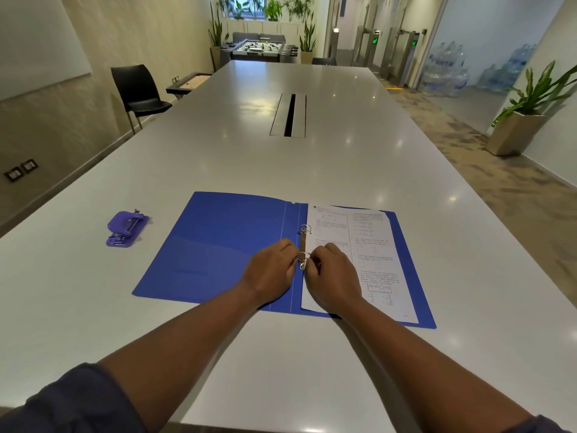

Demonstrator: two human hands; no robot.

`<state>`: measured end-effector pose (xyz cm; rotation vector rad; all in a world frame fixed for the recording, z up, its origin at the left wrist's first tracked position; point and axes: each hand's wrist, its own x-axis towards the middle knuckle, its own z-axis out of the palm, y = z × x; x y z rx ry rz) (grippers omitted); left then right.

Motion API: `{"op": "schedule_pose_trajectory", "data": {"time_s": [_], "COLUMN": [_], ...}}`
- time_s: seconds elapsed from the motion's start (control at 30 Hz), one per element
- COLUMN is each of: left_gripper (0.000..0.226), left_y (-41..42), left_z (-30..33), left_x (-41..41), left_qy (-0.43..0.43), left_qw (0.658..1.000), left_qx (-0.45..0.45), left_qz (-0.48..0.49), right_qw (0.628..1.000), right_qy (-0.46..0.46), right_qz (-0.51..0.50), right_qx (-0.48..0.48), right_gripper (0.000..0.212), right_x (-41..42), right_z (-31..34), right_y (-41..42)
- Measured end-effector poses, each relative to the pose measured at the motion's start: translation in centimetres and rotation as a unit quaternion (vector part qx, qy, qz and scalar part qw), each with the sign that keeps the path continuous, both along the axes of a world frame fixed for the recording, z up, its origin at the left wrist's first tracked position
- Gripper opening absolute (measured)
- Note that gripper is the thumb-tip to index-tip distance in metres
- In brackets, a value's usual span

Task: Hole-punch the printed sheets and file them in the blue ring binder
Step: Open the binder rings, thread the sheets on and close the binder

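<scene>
The blue ring binder (218, 245) lies open and flat on the white table. Printed sheets (371, 245) rest on its right half, threaded on the metal rings. The far ring (306, 229) stands free. Both hands meet at the near ring (303, 259): my left hand (270, 271) pinches it from the left, and my right hand (332, 278) pinches it from the right while resting on the sheets. I cannot tell if the near ring is open or closed. A purple hole punch (126, 228) sits on the table to the left of the binder, apart from both hands.
The long white table (281, 164) has a cable slot (289, 115) in its middle. A black chair (137, 92) stands at the left side. A potted plant (524, 120) is on the floor at the right.
</scene>
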<state>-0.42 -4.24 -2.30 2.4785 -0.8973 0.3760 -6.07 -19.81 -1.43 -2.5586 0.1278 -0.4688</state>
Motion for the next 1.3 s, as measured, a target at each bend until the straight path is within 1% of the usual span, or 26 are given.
{"op": "schedule_pose_trajectory", "data": {"time_s": [0.13,0.23,0.3,0.37,0.43,0.47,0.5,0.57,0.63,0.7,0.73,0.8,0.87,0.9,0.93,1.0,1.03,1.1,1.17,1.3], "left_gripper": [0.014,0.014,0.015,0.017,0.025,0.031,0.037,0.048,0.051,0.049,0.052,0.065,0.073,0.072,0.065,0.045,0.036,0.024,0.017,0.013], "left_y": [0.4,0.8,1.5,2.6,4.0,4.8,5.8,7.8,9.7,11.1,11.6,12.5,13.5,13.9,14.2,14.6,14.7,15.1,15.3,15.1], "left_z": [1.1,2.0,2.6,3.6,5.0,5.8,6.6,7.8,8.4,8.6,8.6,8.7,8.6,8.5,8.7,9.5,10.0,10.7,12.0,15.3], "left_x": [-0.1,-0.1,0.4,1.1,2.2,2.9,3.5,4.7,5.7,6.1,6.2,6.5,7.1,7.5,7.6,7.6,7.7,8.3,8.6,9.1], "left_qy": [0.037,0.064,0.068,0.082,0.098,0.106,0.119,0.158,0.203,0.236,0.252,0.29,0.317,0.325,0.329,0.328,0.324,0.308,0.282,0.242], "left_qw": [0.999,0.998,0.997,0.991,0.977,0.967,0.955,0.929,0.905,0.889,0.882,0.867,0.859,0.857,0.857,0.86,0.861,0.863,0.874,0.9], "left_qx": [0.012,0.021,0.026,0.005,-0.025,-0.025,-0.009,0.054,0.097,0.101,0.097,0.076,0.031,0.001,-0.032,-0.081,-0.089,-0.08,-0.058,-0.005], "left_qz": [-0.002,0.009,0.04,0.104,0.187,0.23,0.271,0.331,0.361,0.378,0.386,0.399,0.401,0.399,0.395,0.382,0.382,0.392,0.392,0.362], "right_qw": [1.0,0.999,0.998,0.998,0.997,0.997,0.997,0.997,0.997,0.997,0.997,0.997,0.997,0.997,0.996,0.996,0.996,0.996,0.997,0.997], "right_qy": [0.025,0.048,0.056,0.066,0.072,0.074,0.076,0.078,0.078,0.078,0.077,0.074,0.072,0.073,0.074,0.075,0.073,0.071,0.069,0.068], "right_qz": [0.001,0.007,0.013,0.013,0.007,0.003,0.0,-0.003,-0.006,-0.011,-0.014,-0.019,-0.021,-0.021,-0.021,-0.023,-0.023,-0.024,-0.023,-0.024], "right_qx": [0.003,-0.002,-0.008,-0.019,-0.027,-0.028,-0.027,-0.023,-0.017,-0.015,-0.014,-0.016,-0.024,-0.03,-0.034,-0.041,-0.042,-0.041,-0.039,-0.042], "right_gripper": [0.028,0.025,0.024,0.024,0.024,0.024,0.024,0.024,0.025,0.025,0.025,0.025,0.025,0.024,0.024,0.023,0.023,0.022,0.021,0.019], "right_x": [0.3,0.9,1.2,1.3,1.3,1.3,1.4,1.4,1.6,1.6,1.6,1.7,1.8,1.8,1.9,1.8,1.8,1.7,1.6,1.7], "right_z": [0.7,1.3,1.6,1.8,1.7,1.6,1.5,1.4,1.4,1.3,1.2,1.0,1.0,1.1,1.1,1.1,1.2,1.3,1.4,1.4], "right_y": [0.0,0.0,0.0,0.1,0.3,0.4,0.4,0.5,0.6,0.7,0.7,0.8,0.8,0.8,0.8,0.9,0.9,1.0,1.0,0.9]}}
